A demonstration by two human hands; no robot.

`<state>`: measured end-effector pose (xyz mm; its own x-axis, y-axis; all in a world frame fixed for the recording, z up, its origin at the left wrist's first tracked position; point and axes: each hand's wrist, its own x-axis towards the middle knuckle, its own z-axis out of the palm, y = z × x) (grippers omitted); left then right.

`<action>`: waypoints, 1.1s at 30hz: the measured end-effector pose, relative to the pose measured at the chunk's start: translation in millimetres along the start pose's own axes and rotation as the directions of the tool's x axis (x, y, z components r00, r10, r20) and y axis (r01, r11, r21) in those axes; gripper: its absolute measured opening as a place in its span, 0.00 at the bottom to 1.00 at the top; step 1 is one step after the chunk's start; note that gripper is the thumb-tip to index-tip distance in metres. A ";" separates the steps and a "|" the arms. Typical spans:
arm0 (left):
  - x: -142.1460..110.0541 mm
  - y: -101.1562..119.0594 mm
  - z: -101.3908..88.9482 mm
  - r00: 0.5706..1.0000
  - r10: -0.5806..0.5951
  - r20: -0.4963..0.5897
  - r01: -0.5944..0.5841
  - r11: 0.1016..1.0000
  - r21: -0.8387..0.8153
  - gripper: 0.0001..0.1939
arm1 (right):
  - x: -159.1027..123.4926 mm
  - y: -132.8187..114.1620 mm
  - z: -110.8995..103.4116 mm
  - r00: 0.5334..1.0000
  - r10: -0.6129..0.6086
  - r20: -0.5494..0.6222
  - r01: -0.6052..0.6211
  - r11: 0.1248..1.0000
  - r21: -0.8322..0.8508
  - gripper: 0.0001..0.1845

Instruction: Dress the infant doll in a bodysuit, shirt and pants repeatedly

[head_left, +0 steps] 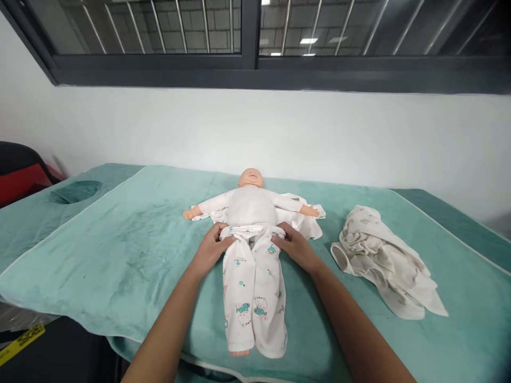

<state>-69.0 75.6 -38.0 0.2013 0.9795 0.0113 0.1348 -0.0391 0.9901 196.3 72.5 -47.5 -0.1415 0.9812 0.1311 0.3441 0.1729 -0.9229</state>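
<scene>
A baby doll (252, 205) lies on its back on a green padded bed, head toward the wall and arms spread. White printed baby pants (255, 292) cover its legs, with part of one foot showing at the left cuff. My left hand (215, 244) pinches the waistband at the left side. At the right side of the waistband, my right hand (293, 244) has its thumb and fingers closed on the cloth. Under the doll's arms and back lies a spread white printed garment (311, 226).
A crumpled white printed cloth (383, 260) lies to the right on the green bed cover (131, 255). A round hollow (75, 191) shows in the bed at left. Behind are a white wall and a barred window. A black and red chair (24, 175) stands at far left.
</scene>
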 end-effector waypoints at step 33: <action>-95.5 -3.1 8.8 0.994 -0.086 -0.067 0.088 0.995 0.037 0.13 | -80.9 -36.1 18.5 0.971 0.227 0.071 -0.237 0.935 0.263 0.07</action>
<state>-80.0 -19.5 -43.4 0.1239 0.9902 -0.0644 0.1881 0.0403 0.9813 178.1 -14.7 -31.5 -0.1252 0.9863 -0.1076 0.1113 -0.0938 -0.9894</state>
